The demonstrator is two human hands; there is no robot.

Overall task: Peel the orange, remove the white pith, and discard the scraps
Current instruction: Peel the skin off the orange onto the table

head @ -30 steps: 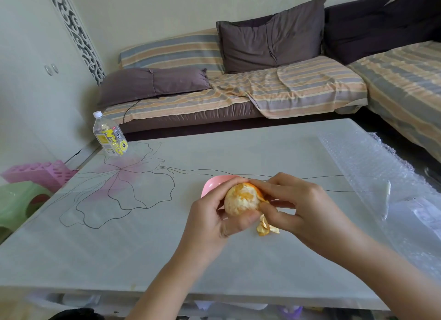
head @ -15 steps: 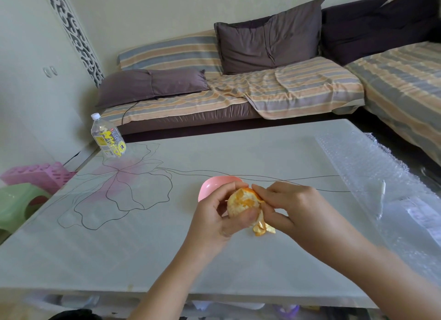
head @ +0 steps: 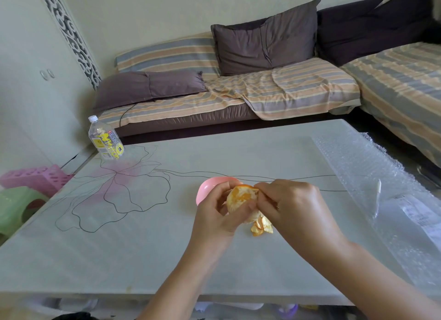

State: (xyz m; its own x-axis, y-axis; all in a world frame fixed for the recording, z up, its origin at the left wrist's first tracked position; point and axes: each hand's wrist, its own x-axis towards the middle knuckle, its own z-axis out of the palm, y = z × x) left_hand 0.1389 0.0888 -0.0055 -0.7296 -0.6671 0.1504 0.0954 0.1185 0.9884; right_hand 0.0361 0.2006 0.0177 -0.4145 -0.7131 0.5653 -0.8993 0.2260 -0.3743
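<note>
Though behind left hand [head: 213, 215], pink bowl [head: 207, 189]

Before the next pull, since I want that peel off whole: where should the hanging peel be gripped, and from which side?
Probably pinch the hanging peel near its root under the orange, coming from the right. It dangles low on that side, while the left hand covers the orange's left.

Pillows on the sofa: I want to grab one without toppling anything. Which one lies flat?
The purple pillow at the left end of the sofa lies flat; the dark grey pillow and the striped pillow stand propped upright.
</note>
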